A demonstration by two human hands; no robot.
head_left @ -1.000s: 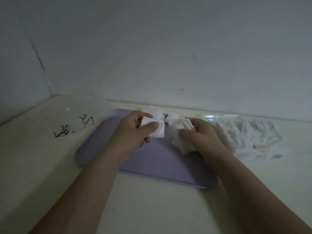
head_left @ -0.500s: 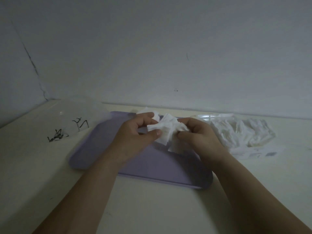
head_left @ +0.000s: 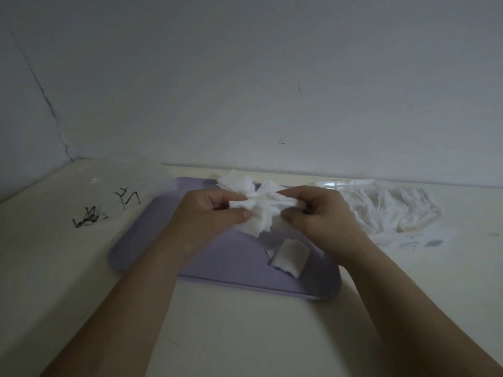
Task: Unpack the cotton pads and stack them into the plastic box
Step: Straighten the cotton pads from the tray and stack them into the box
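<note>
The person is holding a fanned bunch of white cotton pads (head_left: 261, 213) above the far half of a lilac tray (head_left: 217, 262), with both hands at work on it. The left hand (head_left: 206, 216) is pinching the bunch's left side, with the thumb on the near side and the curled fingers over the top. The right hand (head_left: 324, 219) is gripping the right side the same way, thumb and fingers clenched on the pads. The pads are splaying unevenly, some corners poking toward the wall (head_left: 272, 77), others hanging toward the tray. 1 puffy loose pad (head_left: 290, 257) is lying on the tray near the right wrist, apart from the bunch, with the corner of another showing under it. Right of the tray, a crumpled clear wrapper (head_left: 389, 213) with more white pads inside is sitting on the cream table (head_left: 245, 336), a printed label (head_left: 408, 242) lying flat at its near edge. On the left, a clear plastic piece (head_left: 122, 183) with black scribbles is lying on the table. I cannot tell whether it is the box.
</note>
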